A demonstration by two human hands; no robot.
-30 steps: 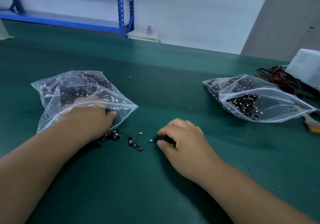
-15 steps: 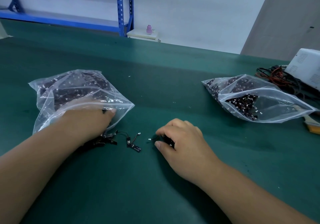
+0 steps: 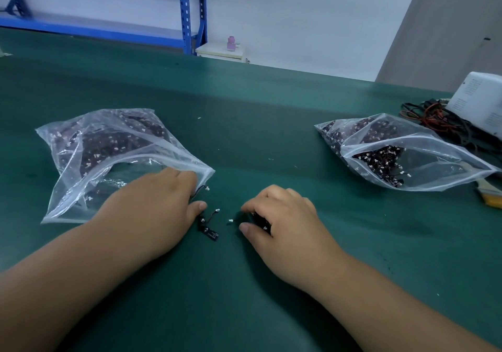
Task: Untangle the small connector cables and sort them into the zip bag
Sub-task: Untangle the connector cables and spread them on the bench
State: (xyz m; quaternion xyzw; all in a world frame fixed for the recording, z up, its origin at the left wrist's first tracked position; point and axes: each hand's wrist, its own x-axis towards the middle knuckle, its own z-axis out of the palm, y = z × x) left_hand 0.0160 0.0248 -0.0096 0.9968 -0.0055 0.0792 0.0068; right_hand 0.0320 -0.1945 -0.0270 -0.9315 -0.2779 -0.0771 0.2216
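Right hand (image 3: 282,226): curled fingers (image 3: 274,192) cover cable bundle (image 3: 258,219); only dark edge and one white connector show. Left hand (image 3: 152,210): grip on wire at mouth of left zip bag (image 3: 81,161) not determinable. Individual cables inside both bags too small to separate. Right zip bag (image 3: 434,166) corner, white device (image 3: 478,101) and yellow-handled tool (image 3: 491,198) cut off at right edge of view.

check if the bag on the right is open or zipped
Open. The right bag gapes, its two zip strips bowed apart.
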